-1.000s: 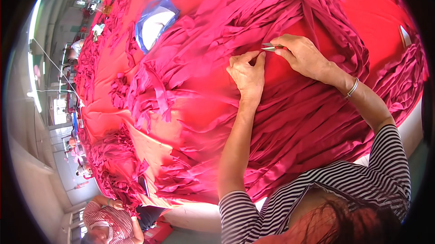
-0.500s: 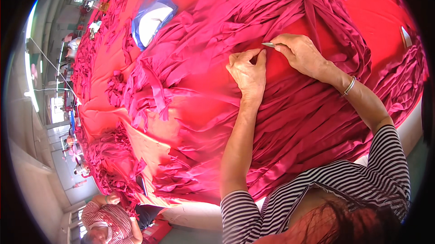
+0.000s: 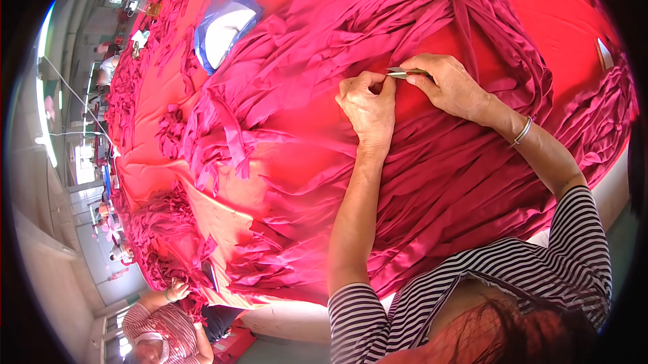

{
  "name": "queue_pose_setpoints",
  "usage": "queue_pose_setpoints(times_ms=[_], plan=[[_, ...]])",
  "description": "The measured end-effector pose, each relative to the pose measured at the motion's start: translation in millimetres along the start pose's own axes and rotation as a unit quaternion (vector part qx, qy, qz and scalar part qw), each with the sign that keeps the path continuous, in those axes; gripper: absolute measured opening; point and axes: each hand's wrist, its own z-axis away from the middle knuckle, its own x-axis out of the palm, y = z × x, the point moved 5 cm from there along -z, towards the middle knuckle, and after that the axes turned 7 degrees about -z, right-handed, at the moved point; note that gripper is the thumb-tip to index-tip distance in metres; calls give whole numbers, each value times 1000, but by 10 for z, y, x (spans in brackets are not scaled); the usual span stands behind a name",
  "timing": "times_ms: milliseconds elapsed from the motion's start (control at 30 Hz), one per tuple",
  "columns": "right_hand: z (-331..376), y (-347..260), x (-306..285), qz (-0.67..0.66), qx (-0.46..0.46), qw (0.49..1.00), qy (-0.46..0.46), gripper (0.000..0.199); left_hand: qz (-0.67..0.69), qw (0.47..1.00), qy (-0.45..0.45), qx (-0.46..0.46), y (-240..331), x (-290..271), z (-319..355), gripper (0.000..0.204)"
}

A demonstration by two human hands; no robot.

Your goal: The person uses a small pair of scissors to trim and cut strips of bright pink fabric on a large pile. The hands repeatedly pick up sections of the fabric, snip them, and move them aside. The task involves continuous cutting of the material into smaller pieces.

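Observation:
My right hand (image 3: 451, 87) is closed around small thread snips (image 3: 397, 73), whose two metal blades now stand parted. Their tips point left, right by the fingertips of my left hand (image 3: 368, 111). That hand is closed in a pinch, thumb against finger; what it pinches is too small to make out. Both hands are above a heap of long crimson fabric strips (image 3: 432, 195), which lie in folds on smooth bright red cloth (image 3: 445, 43).
Beyond my left hand lies a blue plastic bag (image 3: 253, 16) with something white in it. A pale pointed object (image 3: 605, 53) rests at the far right. At lower left another person (image 3: 165, 330) handles crimson strips beside a red crate (image 3: 236, 345).
The snips' blades have parted and their tips have come closer to my left fingertips. My left hand has barely moved. The other person's hand at lower left has shifted a little.

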Motion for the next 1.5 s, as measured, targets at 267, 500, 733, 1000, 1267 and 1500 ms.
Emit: queue_pose_setpoints(times_ms=[267, 500, 733, 1000, 1267, 1500], plan=[[-15, 62, 24, -6, -5, 1000, 7, 16, 42, 998, -30, -41, -51, 54, 15, 13], [-27, 115, -173, 30, 9, 997, 65, 17, -24, 999, -37, 20, -5, 18, -42, 20], [-59, 64, -159, -5, 0, 998, 68, 16, 25, 988, -146, -41, -2, 126, -259, 32], [-117, 85, -141, 37, 21, 998, 42, 19, 21, 994, -105, -12, -20, 186, -227, 38], [-203, 104, -131, 43, 43, 998, -12, 20, 41, 994, -100, -23, -41, 174, -201, 42], [-229, 60, -62, 41, 51, 998, -8, 18, 44, 996, -79, -7, -50, 177, -193, 43]])
